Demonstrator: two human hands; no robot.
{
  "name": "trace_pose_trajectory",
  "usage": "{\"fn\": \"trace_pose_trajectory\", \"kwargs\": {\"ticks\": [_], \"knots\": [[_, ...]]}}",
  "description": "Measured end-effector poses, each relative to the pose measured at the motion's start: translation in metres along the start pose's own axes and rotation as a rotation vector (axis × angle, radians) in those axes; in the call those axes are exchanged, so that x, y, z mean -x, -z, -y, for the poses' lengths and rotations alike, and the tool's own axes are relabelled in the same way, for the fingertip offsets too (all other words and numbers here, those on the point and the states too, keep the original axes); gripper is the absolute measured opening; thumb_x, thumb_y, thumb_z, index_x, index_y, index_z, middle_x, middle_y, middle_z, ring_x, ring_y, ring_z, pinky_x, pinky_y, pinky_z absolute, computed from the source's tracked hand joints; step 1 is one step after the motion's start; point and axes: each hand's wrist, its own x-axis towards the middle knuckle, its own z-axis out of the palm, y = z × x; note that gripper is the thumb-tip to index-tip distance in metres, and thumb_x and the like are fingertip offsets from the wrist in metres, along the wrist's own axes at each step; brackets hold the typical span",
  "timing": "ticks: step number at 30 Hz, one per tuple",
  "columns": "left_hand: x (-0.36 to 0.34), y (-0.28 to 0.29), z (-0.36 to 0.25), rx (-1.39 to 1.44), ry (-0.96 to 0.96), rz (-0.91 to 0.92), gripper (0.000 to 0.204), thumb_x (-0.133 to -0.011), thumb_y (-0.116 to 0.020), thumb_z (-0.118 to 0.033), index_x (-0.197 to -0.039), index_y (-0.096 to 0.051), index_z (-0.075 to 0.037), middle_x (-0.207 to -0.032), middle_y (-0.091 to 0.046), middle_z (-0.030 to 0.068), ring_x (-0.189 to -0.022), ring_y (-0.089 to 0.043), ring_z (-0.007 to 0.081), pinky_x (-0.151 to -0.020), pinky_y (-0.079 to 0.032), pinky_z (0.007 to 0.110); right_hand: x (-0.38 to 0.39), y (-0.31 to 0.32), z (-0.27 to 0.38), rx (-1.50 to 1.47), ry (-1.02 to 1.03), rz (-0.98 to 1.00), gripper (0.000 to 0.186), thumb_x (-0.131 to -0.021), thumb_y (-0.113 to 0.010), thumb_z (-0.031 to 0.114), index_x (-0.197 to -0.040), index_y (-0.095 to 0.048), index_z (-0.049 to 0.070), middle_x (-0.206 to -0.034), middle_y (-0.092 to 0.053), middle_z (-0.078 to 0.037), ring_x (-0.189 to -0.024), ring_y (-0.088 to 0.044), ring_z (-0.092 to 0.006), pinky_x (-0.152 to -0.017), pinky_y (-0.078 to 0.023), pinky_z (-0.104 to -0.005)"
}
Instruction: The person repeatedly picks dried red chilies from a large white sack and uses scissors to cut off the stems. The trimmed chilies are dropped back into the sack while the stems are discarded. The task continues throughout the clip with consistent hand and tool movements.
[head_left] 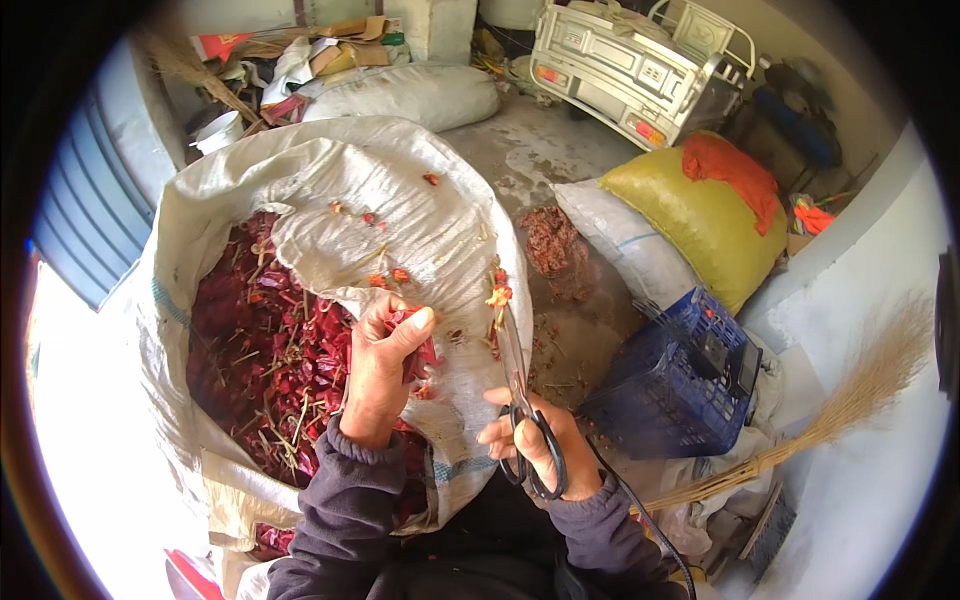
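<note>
A big white woven sack (330, 180) stands open in front of the person, its mouth folded back and its belly full of dried red chillies (260, 350) with pale stalks poking through. Beyond the right hand, across the concrete floor, lie a yellow sack (700, 225) and a blue plastic crate (670, 385), with a straw broom (850, 400) leaning further out.

The left hand (378, 375) reaches over the sack's rim and is closed around a small bunch of chillies (418, 345), thumb pressed on top. The right hand (535, 445), just beside it and nearer the body, grips black-handled scissors (518, 390), fingers through the loops, blades pointing up and away; a bit of stalk and chilli (498, 292) sits at the tips.

The chillies look light, dry and brittle, so I'd judge they crumble if squeezed; best held by the pod's body near the stalk end.
</note>
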Motion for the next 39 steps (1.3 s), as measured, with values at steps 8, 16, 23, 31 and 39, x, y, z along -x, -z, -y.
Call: {"fn": "trace_pose_trajectory", "kwargs": {"ticks": [8,16,23,31,39], "knots": [[0.049,-0.006,-0.039,-0.201,-0.12,-0.152,0.033,-0.092,-0.076,-0.005,-0.123,-0.068,-0.002,-0.082,-0.066,-0.0041,-0.063,-0.054,0.0021,-0.054,-0.041,0.019,0.009,-0.041,-0.014,0.381,0.105,0.047,0.088,-0.084,-0.078,0.061,-0.14,-0.054,-0.002,-0.089,-0.072,-0.01,-0.072,-0.067,-0.015,-0.065,-0.053,-0.0308],[0.098,0.03,-0.039,-0.264,-0.074,-0.257,0.022,-0.095,-0.072,-0.007,-0.117,-0.07,-0.001,-0.088,-0.068,-0.0014,-0.073,-0.06,0.0044,-0.065,-0.047,0.02,0.009,-0.076,-0.014,1.016,0.308,-0.006,0.078,-0.078,-0.084,0.058,-0.127,-0.063,0.001,-0.072,-0.071,-0.009,-0.062,-0.071,-0.0299,-0.058,-0.055,-0.0386],[0.196,0.068,-0.069,-0.545,-0.143,-0.667,0.02,-0.092,-0.065,-0.002,-0.112,-0.069,-0.001,-0.086,-0.066,0.0011,-0.07,-0.057,0.0067,-0.058,-0.043,0.022,0.014,-0.074,-0.012,1.224,0.353,-0.053,0.08,-0.077,-0.084,0.053,-0.131,-0.06,-0.001,-0.081,-0.073,-0.013,-0.072,-0.073,-0.0318,-0.063,-0.057,-0.0404],[0.291,0.16,-0.071,-2.253,-0.438,-1.091,0.033,-0.089,-0.078,-0.008,-0.119,-0.067,0.001,-0.099,-0.07,0.0138,-0.081,-0.065,0.0235,-0.067,-0.055,0.038,0.012,-0.069,-0.016,1.556,0.416,-0.138,0.084,-0.071,-0.086,0.053,-0.131,-0.06,0.001,-0.076,-0.067,-0.011,-0.071,-0.069,-0.0309,-0.062,-0.055,-0.0423],[0.181,0.058,-0.045,-0.96,-0.363,-0.533,0.034,-0.093,-0.075,-0.013,-0.123,-0.067,0.002,-0.099,-0.071,0.01,-0.079,-0.067,0.0141,-0.072,-0.055,0.031,0.013,-0.071,-0.018,1.666,0.53,-0.159,0.085,-0.067,-0.09,0.047,-0.134,-0.06,0.004,-0.081,-0.064,-0.01,-0.078,-0.067,-0.0292,-0.069,-0.055,-0.0409]]}}
